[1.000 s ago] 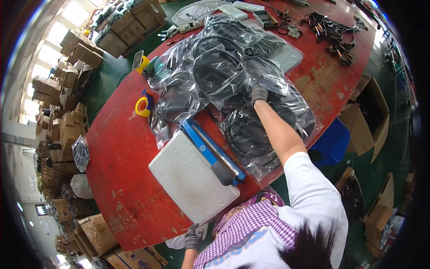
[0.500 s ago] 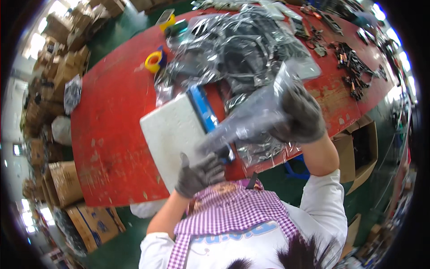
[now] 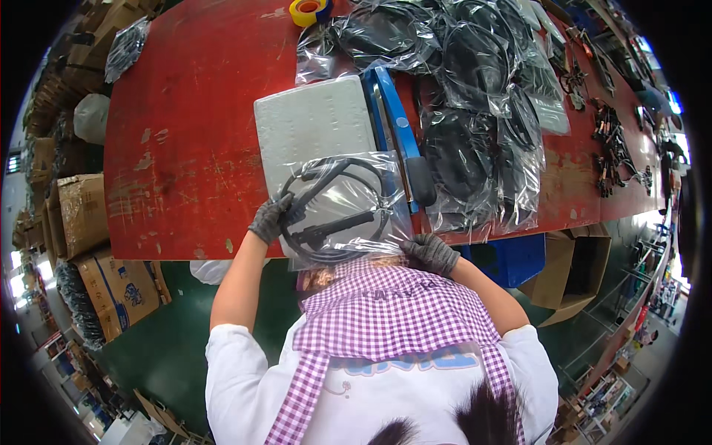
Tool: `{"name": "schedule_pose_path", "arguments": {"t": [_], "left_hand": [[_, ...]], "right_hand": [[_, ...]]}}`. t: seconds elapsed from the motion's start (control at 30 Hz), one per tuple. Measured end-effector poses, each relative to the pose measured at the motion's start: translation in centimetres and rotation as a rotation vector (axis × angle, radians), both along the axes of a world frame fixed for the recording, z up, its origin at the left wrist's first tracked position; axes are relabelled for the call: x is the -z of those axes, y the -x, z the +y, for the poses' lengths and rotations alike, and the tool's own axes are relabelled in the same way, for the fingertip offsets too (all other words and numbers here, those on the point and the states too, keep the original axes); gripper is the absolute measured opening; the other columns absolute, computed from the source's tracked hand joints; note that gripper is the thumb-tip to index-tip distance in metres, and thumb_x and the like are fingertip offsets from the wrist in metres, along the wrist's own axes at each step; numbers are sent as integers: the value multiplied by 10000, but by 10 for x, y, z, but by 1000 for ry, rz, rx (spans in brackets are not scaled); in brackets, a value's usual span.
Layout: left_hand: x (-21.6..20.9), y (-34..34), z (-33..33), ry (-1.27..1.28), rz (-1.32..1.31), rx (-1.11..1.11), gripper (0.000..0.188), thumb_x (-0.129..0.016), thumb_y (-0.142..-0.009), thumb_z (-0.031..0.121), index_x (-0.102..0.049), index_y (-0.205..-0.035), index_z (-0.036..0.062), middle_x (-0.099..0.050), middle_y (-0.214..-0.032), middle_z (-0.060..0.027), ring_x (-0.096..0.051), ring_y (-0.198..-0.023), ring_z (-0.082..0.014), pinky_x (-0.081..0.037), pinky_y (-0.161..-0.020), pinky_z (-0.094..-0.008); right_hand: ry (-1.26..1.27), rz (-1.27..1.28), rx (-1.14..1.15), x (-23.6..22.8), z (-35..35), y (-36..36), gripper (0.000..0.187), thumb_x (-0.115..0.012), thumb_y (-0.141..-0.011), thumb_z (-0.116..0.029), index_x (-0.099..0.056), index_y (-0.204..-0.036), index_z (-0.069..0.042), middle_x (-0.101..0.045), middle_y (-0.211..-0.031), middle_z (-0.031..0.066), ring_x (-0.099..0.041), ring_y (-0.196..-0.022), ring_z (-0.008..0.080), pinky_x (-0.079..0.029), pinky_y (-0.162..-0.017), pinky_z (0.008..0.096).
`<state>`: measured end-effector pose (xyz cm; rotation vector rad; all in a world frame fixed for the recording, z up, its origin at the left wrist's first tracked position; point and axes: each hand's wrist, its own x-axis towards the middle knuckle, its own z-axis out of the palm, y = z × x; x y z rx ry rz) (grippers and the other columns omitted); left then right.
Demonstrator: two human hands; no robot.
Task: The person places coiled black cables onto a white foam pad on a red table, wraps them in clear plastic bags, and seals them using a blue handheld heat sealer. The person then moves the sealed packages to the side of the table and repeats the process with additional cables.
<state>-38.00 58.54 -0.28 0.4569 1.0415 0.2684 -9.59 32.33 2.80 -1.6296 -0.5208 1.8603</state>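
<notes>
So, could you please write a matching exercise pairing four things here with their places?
1. Nearest clear plastic bag of coiled black cable
2. Long blue tool with black handle
3. Round yellow tape roll
4. Loose bundle of black cables

A. Right side of the red tabletop
B. In the grey-gloved left hand and right hand
C. At the picture's top edge
D. Alongside the white foam slab

Pairs: 1-B, 2-D, 3-C, 4-A

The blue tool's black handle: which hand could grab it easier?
Probably the right hand: it's just below the black handle, while the left hand grips the clear bag's opposite edge.
</notes>
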Motion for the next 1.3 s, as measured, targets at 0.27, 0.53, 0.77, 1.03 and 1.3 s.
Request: {"name": "schedule_pose_path", "arguments": {"t": [0.27,0.53,0.77,1.03,1.3], "left_hand": [[49,-88,72,-180,-142,116,146,-509,-839,179,-511,-909,50,-573,-774,-79,-580,-673,-193,-517,-640,-352],[50,-84,103,-109,-87,78,151,-528,-826,149,-503,-934,45,-562,-781,-85,-574,-669,-206,-523,-616,-367],[30,-85,97,-99,-24,59,157,-532,-823,133,-495,-952,52,-542,-771,-67,-561,-666,-193,-529,-589,-354],[24,-67,81,-608,648,429,303,-579,-792,284,-552,-936,19,-588,-771,-80,-542,-630,-138,-475,-540,-262],[36,-57,20,-529,605,154,214,-624,-751,198,-582,-898,48,-584,-738,-17,-536,-644,-110,-449,-527,-244]], "right_hand": [[43,-405,-5,-1,56,-59,225,-639,-739,-245,-560,-737,-34,-514,-550,31,-471,-507,95,-407,-470,260],[-376,-857,97,-44,120,-86,517,-488,-797,-360,-424,-1154,8,-482,-1141,188,-509,-988,275,-417,-811,334],[-439,-1629,-347,-10,100,-4,616,-518,-725,-264,-324,-1231,29,-337,-1245,251,-416,-1066,363,-338,-899,444],[-837,-1551,-87,37,91,-11,513,-525,-692,-134,-393,-1162,22,-409,-1175,215,-451,-1009,352,-373,-863,441],[-843,-1498,-17,33,91,-11,479,-531,-688,-143,-427,-1131,8,-434,-1150,192,-466,-994,347,-389,-842,434]]}}
